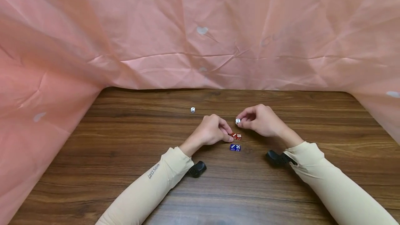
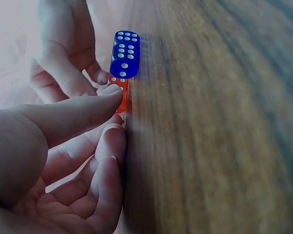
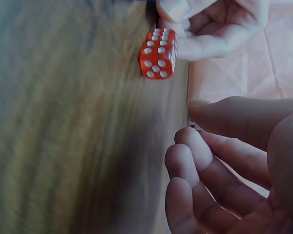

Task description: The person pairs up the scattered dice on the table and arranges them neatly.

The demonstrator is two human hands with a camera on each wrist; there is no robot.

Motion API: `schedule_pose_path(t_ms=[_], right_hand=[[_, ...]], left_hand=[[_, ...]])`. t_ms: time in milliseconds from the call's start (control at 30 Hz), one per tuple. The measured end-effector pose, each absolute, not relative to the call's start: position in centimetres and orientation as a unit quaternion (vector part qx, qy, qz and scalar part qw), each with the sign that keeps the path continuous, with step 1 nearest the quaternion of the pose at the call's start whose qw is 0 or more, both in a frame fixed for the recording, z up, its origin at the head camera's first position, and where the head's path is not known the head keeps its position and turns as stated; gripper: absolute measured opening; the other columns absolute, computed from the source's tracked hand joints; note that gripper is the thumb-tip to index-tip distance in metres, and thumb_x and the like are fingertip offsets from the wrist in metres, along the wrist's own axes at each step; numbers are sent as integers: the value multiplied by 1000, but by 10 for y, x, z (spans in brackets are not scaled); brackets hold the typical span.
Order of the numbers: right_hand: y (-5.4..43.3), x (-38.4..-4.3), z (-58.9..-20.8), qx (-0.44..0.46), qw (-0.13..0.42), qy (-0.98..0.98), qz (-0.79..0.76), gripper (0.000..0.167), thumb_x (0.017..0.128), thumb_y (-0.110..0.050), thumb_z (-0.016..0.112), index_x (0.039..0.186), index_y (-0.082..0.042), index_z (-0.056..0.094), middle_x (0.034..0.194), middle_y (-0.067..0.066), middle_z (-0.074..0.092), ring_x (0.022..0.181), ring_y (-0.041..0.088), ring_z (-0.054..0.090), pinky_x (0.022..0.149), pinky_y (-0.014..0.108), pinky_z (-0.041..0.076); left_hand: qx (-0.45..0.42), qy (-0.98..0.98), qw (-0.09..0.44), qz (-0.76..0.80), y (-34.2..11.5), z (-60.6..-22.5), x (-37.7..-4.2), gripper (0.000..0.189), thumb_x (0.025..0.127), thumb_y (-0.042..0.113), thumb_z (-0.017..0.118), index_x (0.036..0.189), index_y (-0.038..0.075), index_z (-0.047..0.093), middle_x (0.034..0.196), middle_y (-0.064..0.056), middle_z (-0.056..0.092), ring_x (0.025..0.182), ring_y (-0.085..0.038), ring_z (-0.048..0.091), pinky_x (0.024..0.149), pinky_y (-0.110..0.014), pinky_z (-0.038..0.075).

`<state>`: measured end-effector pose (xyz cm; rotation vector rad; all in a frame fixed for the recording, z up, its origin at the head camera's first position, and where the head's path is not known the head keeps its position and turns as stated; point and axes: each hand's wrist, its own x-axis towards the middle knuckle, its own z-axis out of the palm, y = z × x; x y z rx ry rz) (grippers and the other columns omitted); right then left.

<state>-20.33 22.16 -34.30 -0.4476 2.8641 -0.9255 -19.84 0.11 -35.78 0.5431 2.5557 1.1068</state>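
My left hand (image 1: pixel 210 130) pinches the left one of two red dice (image 1: pixel 239 136), which sit side by side on the wooden table. In the left wrist view, thumb and finger lie on the red die (image 2: pixel 123 103), partly covering it. Just behind the red pair, my right hand (image 1: pixel 265 121) holds a white die (image 1: pixel 238 121) between thumb and fingertips. The right wrist view shows only a sliver of that white die, and a red die (image 3: pixel 157 54) near the left fingers. Two blue dice (image 1: pixel 235 147) stand together in front of the red ones.
Another white die (image 1: pixel 192 109) lies alone farther back and to the left. Pink cloth (image 1: pixel 200 68) with pale hearts surrounds the back and sides of the brown wooden table (image 1: pixel 125 131). Each wrist wears a black camera strap (image 1: pixel 197 169).
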Motion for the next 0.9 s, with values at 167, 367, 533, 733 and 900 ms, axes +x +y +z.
schedule_pose_path(t_ms=[167,367,533,733,900], right_hand=[[220,-196,-348,-144,55,939,-309,12,91,-19,81,103,-14,83,83,-5,77,78,9,66,72,27,49],[221,-191,-352,-134,52,943,-302,12,91,-19,81,102,-14,83,80,-6,75,76,9,64,72,27,48],[221,-190,-354,-130,51,942,-305,13,90,-18,82,101,-13,83,80,-6,76,75,8,65,72,27,49],[222,-189,-355,-128,59,940,-311,13,89,-16,81,101,-12,82,81,-4,77,74,8,65,71,26,49],[224,-188,-356,-126,57,940,-311,13,89,-16,82,101,-12,83,81,-4,76,74,8,65,71,26,49]], left_hand=[[185,890,152,388,0,-358,-198,13,81,22,93,89,19,84,79,7,79,73,0,65,74,-20,49],[184,891,150,387,-1,-359,-199,13,81,22,94,88,20,84,79,7,79,73,-1,66,75,-21,50],[187,892,148,384,-1,-358,-199,13,80,23,94,88,20,84,79,8,80,75,-1,66,77,-22,51],[189,892,148,382,0,-358,-198,12,81,23,94,88,20,84,79,8,80,75,0,66,77,-22,51],[192,891,149,383,1,-360,-198,12,81,23,93,88,21,84,79,9,80,76,0,67,79,-22,51]])
